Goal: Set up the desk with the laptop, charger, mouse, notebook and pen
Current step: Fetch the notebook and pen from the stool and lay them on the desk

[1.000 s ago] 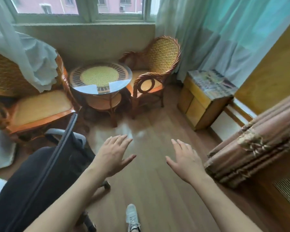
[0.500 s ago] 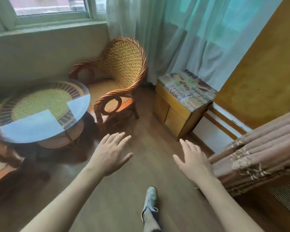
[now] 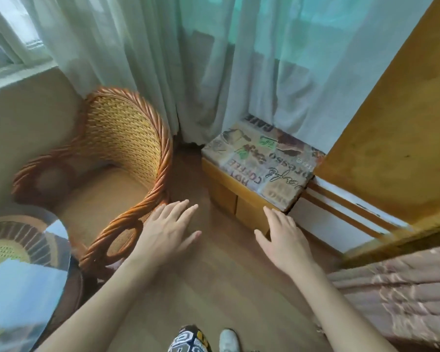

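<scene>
Nothing of the task visibly done: no desk, laptop, charger, mouse, notebook or pen anywhere in frame, so whereabouts of all five cannot be told. Likely still fetching, everything left to do. Two hands held out over the wooden floor [image 3: 214, 288] at centre frame, both empty: left hand [image 3: 167, 231] flat with fingers loosely spread, right hand [image 3: 286, 237] likewise, thumb out. Counted around them: one wicker chair [image 3: 117, 153] at left, one glass-topped round table [image 3: 23, 280] at lower left, one low cabinet [image 3: 239, 199] with one printed cushion [image 3: 262, 161] at centre right, sheer curtains [image 3: 188, 59] across the top, one shoe [image 3: 228, 339] at bottom centre.
</scene>
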